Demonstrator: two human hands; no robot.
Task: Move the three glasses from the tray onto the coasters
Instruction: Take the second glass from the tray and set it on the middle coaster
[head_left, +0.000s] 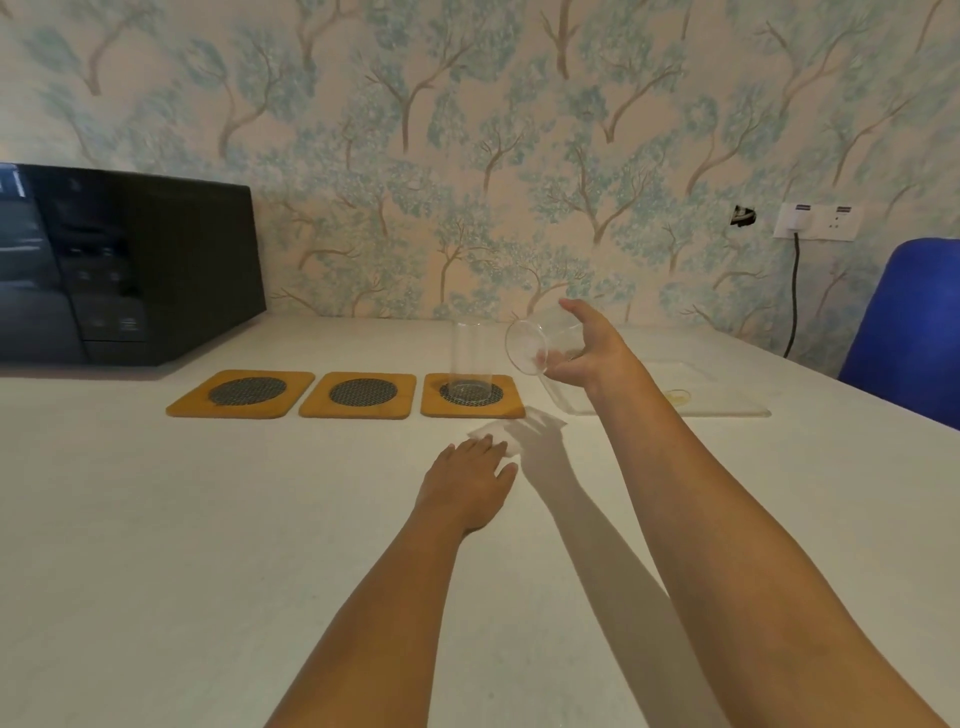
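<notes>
A person's right hand (587, 353) holds a clear, empty glass (540, 343) tilted on its side above the tabletop (208, 519), its grip clamped around the wall, round base facing the camera. It looks light, rigid, slippery and breakable; the mid-wall is the safest hold. Another empty glass (470, 361) stands upright on the right coaster (470, 396). The middle coaster (359, 394) and left coaster (244, 392) are bare. The clear tray (727, 400) appears empty; a third glass is not discernible. The left hand (470, 473) rests flat, fingers spread.

White table (208, 519) carries three coasters (357, 395), clear tray (727, 402), black microwave (130, 265)
</notes>
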